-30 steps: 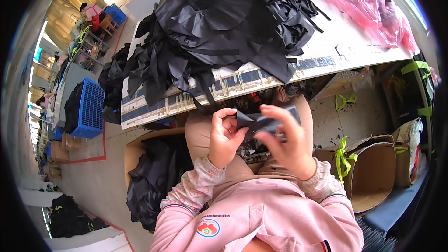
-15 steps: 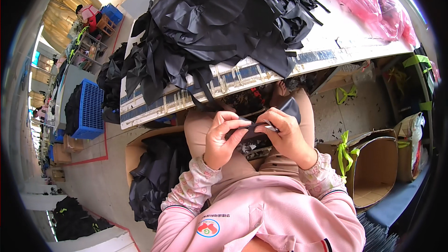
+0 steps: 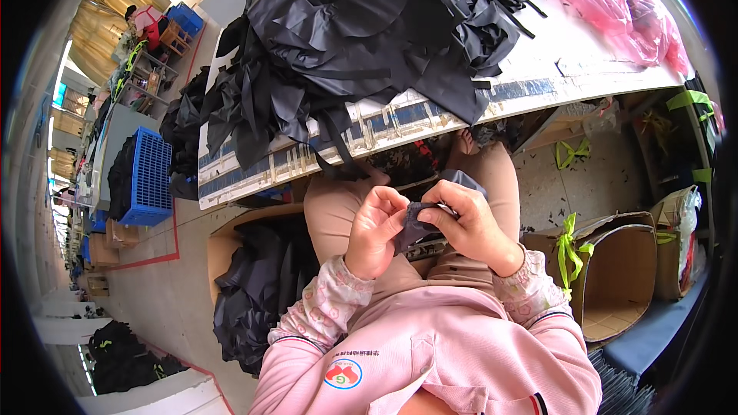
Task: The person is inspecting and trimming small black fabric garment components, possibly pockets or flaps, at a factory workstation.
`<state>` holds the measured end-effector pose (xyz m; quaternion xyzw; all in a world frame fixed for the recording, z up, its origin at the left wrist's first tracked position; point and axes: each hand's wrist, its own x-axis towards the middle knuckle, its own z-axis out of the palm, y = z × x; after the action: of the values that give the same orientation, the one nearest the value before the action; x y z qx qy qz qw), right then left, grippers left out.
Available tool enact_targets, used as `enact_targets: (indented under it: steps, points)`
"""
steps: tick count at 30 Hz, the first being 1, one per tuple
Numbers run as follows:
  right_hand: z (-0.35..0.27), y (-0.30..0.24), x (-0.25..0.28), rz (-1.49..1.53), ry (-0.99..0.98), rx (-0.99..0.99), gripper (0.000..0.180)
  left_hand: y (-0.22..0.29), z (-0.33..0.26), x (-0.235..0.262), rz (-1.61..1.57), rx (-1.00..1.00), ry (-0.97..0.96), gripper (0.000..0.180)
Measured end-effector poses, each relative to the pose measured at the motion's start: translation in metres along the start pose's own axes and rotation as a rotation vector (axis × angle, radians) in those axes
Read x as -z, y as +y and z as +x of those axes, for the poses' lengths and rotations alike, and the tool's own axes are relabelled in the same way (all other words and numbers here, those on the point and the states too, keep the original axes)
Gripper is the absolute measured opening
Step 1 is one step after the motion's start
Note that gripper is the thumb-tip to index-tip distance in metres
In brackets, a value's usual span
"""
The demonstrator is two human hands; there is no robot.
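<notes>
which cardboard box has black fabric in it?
The box left of the person's knees, under the table edge: it is stuffed with black fabric. The box on the right lies on its side, showing bare cardboard inside.

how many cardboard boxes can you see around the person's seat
2. One open cardboard box stands on the floor at the person's right, with a green strap on its rim. Another box, at the left, holds dark fabric. Others may be hidden under the table.

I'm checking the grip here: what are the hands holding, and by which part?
Both hands, left hand and right hand, pinch a small dark grey fabric piece between them, fingers gripping its opposite edges, above the lap.
</notes>
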<state>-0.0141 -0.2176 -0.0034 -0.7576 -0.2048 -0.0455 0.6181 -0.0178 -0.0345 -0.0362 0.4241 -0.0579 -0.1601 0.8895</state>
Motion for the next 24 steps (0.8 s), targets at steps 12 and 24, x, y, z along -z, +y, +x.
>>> enact_targets:
  steps: [12,24]
  points:
    - [0.003,-0.012,0.003,-0.076,-0.015,-0.157,0.017,0.011,-0.008,-0.002,0.448,-0.068,-0.087,0.025]
    - [0.005,0.010,0.008,0.279,-0.171,-0.271,0.013,0.019,-0.009,0.003,0.418,0.088,-0.087,0.009]
